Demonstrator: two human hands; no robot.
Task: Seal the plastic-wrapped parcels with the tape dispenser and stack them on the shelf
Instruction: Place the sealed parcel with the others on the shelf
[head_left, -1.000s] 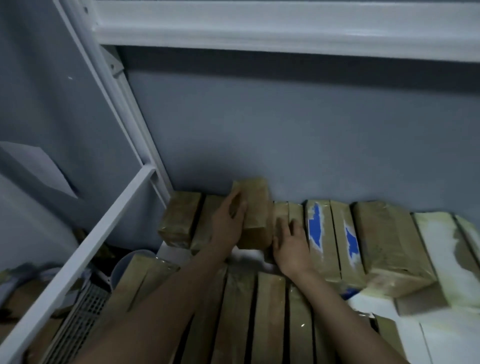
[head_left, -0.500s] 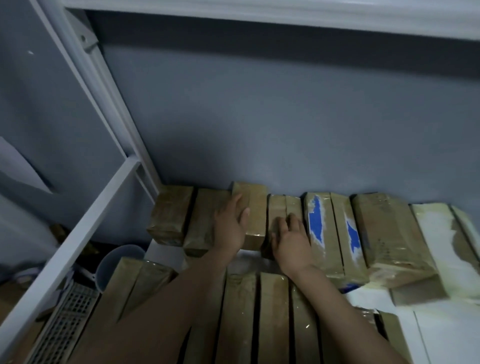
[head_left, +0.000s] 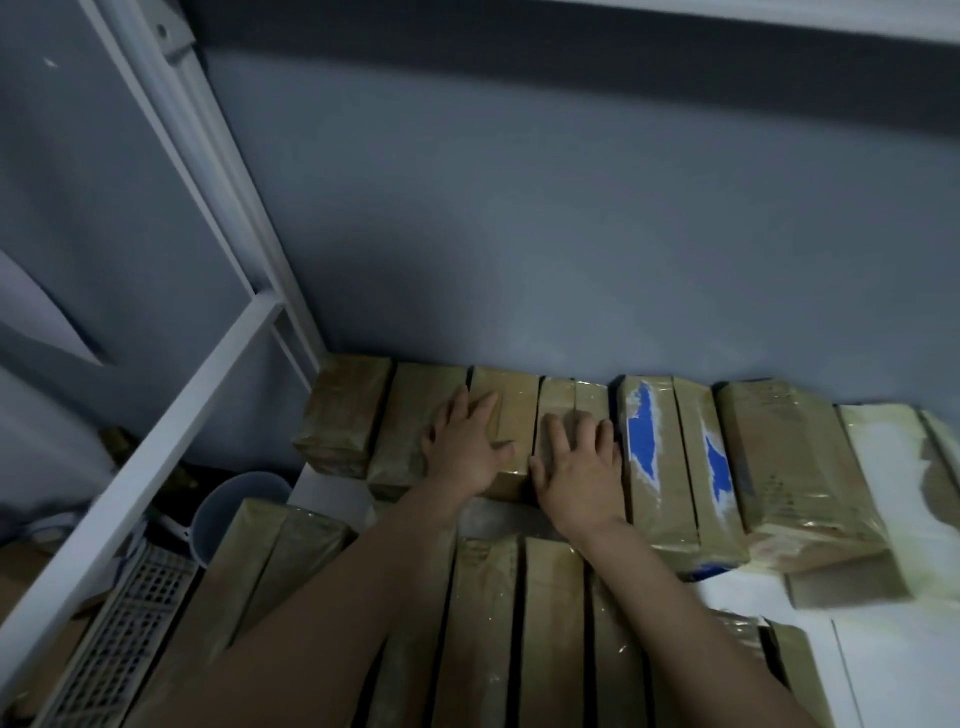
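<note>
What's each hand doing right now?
Left hand: open, flat on the brown parcel in the back row.
Right hand: open, flat on the neighbouring parcel.

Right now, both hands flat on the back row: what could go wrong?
1. The end parcel sits at the left edge of the shelf, with the bucket below; a leftward push from the left hand might tip it off.
2. The torn parcel beside the right hand shows blue; rubbing could rip it further.
</note>
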